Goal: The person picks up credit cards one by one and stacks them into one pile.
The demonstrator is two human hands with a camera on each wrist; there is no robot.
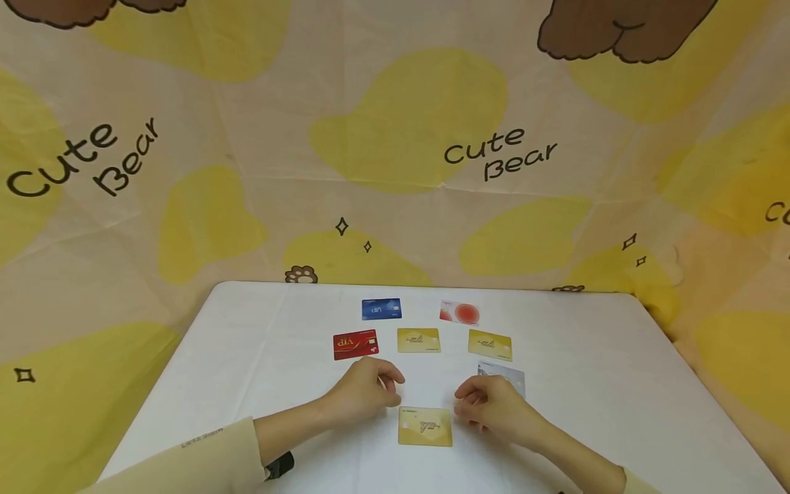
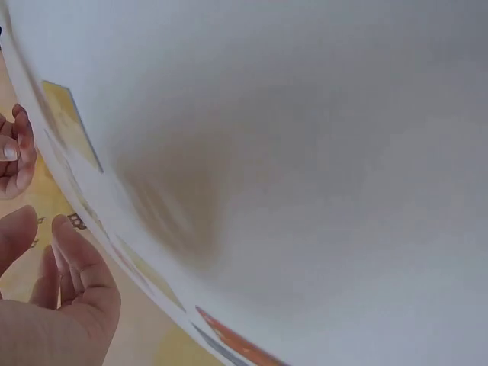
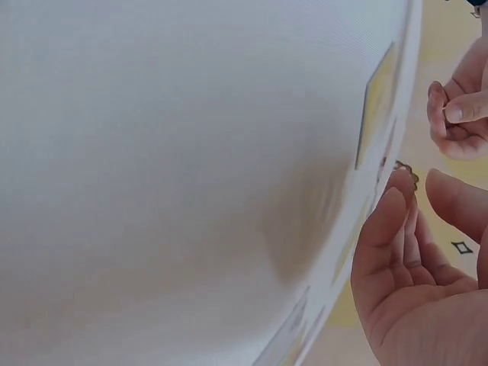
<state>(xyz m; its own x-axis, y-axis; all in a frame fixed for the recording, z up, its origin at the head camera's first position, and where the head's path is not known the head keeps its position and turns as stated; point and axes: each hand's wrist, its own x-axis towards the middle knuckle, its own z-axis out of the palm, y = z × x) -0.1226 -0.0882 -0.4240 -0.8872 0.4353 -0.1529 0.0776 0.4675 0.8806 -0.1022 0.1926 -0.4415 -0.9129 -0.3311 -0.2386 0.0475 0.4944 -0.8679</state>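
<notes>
On the white table (image 1: 247, 343), gold card (image 1: 424, 427) between loosely curled left hand (image 1: 364, 394) and right hand (image 1: 494, 408), 7 cards only in head view.

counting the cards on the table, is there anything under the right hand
Yes. A grey card shows past the right hand, which covers its near edge. How much of the card lies beneath cannot be seen, nor whether the fingers touch it. The nearest gold card lies uncovered between both hands.

Bright, even light fills the head view, bowed at its edges, while both wrist views blur the white desk (image 2: 320, 152) under soft shadows.
</notes>
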